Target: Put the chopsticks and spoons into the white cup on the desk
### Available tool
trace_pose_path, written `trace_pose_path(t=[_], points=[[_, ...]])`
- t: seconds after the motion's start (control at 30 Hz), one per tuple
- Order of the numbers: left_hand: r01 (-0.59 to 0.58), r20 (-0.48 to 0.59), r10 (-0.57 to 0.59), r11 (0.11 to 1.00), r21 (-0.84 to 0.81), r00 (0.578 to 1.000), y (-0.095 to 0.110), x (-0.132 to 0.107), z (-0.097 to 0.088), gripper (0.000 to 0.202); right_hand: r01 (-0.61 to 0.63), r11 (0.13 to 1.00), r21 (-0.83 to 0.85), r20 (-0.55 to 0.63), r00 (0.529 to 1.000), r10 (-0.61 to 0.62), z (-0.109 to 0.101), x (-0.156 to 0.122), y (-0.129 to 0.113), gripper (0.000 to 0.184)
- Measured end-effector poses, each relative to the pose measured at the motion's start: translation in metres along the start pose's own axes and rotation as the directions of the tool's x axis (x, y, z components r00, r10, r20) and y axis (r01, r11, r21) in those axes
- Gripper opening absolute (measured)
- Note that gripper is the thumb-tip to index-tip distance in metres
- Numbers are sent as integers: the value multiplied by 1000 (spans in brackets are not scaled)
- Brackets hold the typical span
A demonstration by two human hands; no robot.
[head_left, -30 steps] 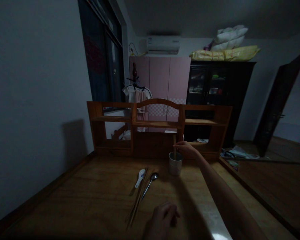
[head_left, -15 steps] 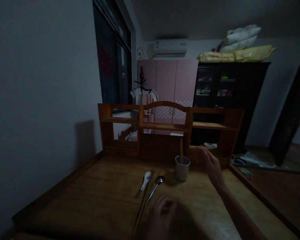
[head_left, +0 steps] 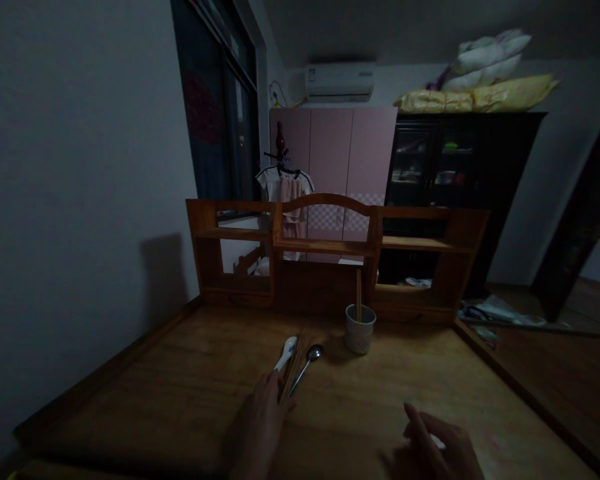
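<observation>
My left hand [head_left: 266, 410] is at the lower ends of the wooden chopsticks [head_left: 295, 363], its fingers and thumb closed around them. A white ceramic spoon [head_left: 286, 353] with a blue mark lies just left of the chopsticks, its handle end close to my left fingertips. On their right lies a metal spoon [head_left: 314, 353], bowl pointing away from me. My right hand [head_left: 443, 443] hovers low over the right side of the table, fingers loosely bent and apart, with nothing visible held. Beyond stands a light-coloured cup [head_left: 360, 337] with chopsticks [head_left: 359, 293] upright in it.
The wooden table [head_left: 180, 387] meets a wall on the left and has a raised edge on the right. A low wooden shelf unit [head_left: 325, 248] runs along its back. Behind are a pink wardrobe [head_left: 330, 147] and a dark cabinet [head_left: 505, 173].
My left hand has moved left and forward onto the chopsticks, which now lie closer together. My right hand has drawn back from beside the cup towards me. The view has shifted slightly.
</observation>
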State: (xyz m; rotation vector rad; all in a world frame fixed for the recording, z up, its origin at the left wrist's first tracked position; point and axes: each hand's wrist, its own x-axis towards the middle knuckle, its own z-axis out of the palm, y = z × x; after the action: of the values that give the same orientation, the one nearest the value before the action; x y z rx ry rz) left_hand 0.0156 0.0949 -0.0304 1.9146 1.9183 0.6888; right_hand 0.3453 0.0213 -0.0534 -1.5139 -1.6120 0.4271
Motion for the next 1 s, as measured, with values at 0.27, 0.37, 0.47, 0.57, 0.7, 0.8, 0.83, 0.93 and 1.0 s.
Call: trace_pose_path(t=[0.27, 0.37, 0.47, 0.57, 0.7, 0.8, 0.83, 0.93, 1.0], points=[[31, 2, -31, 999, 21, 1000, -9, 8, -7, 19, -148, 985, 91, -133, 978, 159, -6, 0, -9, 46], [30, 12, -30, 998, 57, 999, -14, 12, -6, 20, -172, 978, 119, -152, 970, 189, -7, 0, -10, 48], [9, 3, -9, 998, 60, 1000, -18, 12, -3, 23, -201, 968, 152, -155, 962, 224, -8, -1, -10, 50], [-59, -60, 62, 997, 49, 996, -21, 10, 1, 29, -236, 954, 185, -149, 953, 265, -8, -1, -9, 53], [-121, -93, 124, 992, 40, 988, -21, 6, 1, 36, -234, 951, 204, -129, 956, 263, -8, -1, -9, 54], [-99, -49, 98, 995, -29, 994, -21, 2, -10, 36, -228, 954, 194, -126, 959, 254, -9, -1, -10, 53], [-94, -41, 91, 994, -64, 995, -22, 0, -15, 36, -229, 955, 190, -126, 959, 255, -9, -1, -10, 53], [-96, -57, 84, 966, -242, 995, -21, -3, -29, 34, -237, 953, 189, -138, 954, 265, -9, 0, -11, 55], [-96, -61, 76, 884, -457, 995, -14, -5, -32, 36, -250, 948, 196, -144, 949, 280, -8, 0, -11, 55]])
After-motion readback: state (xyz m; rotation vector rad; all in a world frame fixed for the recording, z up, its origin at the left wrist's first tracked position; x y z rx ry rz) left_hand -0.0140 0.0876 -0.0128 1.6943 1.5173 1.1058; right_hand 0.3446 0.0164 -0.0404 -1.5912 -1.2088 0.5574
